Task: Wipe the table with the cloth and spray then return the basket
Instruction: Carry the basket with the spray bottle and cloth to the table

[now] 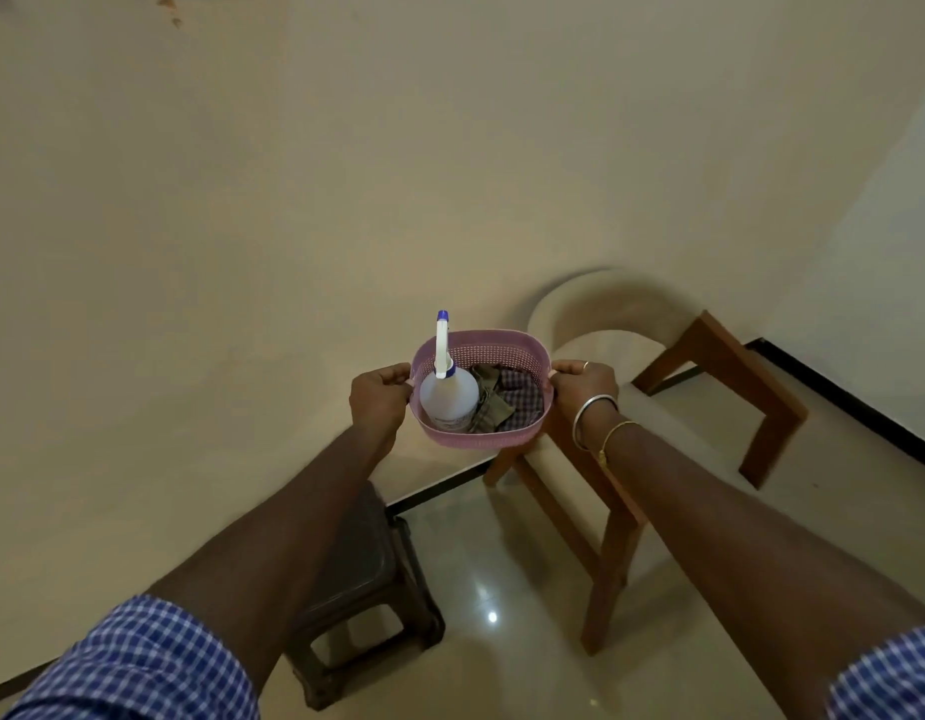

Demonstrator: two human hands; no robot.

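While I held the basket (pixel 494 341) out at arm's length in the middle of the frame, my left hand (pixel 380 402) gripped its left rim and my right hand (pixel 585 389) its right rim, fingers (pixel 568 367) curled over the edges. It hung in the air before the plain cream wall (pixel 346 174). The basket was an oval tub of pink plastic, its side pierced with rows of small holes. Inside, on the left, a spray bottle (pixel 448 400) stood upright: a cloudy rounded body, a white trigger neck and a blue tip rising above the rim. Beside it on the right lay a crumpled cloth (pixel 507 402), part checked, part dull olive. Lower right stood a chair (pixel 606 304) with a curved padded back and wooden legs.
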